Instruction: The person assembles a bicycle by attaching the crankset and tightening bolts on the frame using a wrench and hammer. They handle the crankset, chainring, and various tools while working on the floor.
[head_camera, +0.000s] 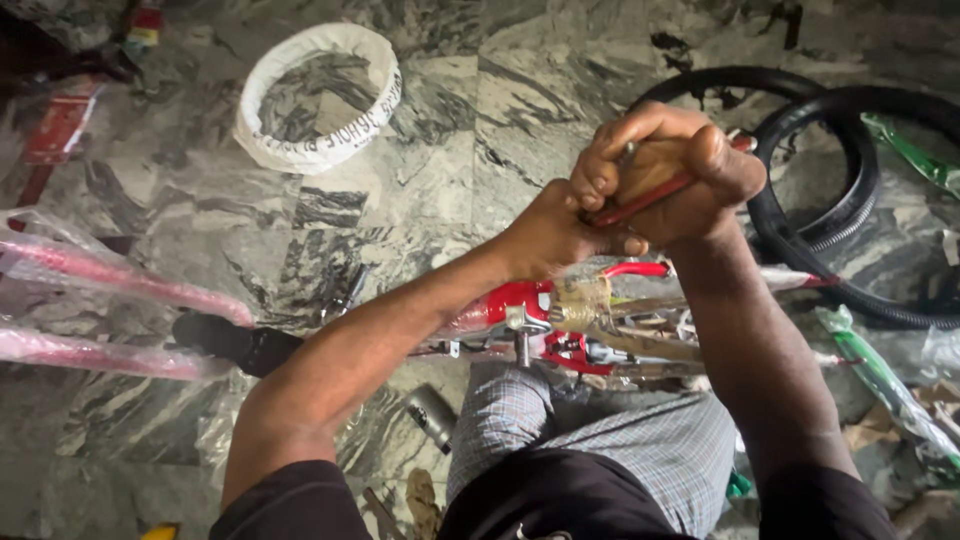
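Both hands meet above a red bicycle frame (505, 303) that lies across my lap, partly wrapped in clear plastic. My right hand (670, 170) is clenched around a thin tool with a red handle (640, 203), its metal tip showing between the fingers. My left hand (548, 235) sits just under and left of it, fingers closed against the same tool or the part beneath; which one is hidden. A red brake lever or bracket (632, 269) and metal fittings (580, 345) lie below the hands.
A white ring-shaped rolled sack (262, 140) lies on the marble floor at upper left. Two black tyres (800, 235) lie at right, with green wrapped parts (880, 385). Pink plastic-wrapped tubes (110, 280) lie at left. A black pedal (235, 342) is near my left forearm.
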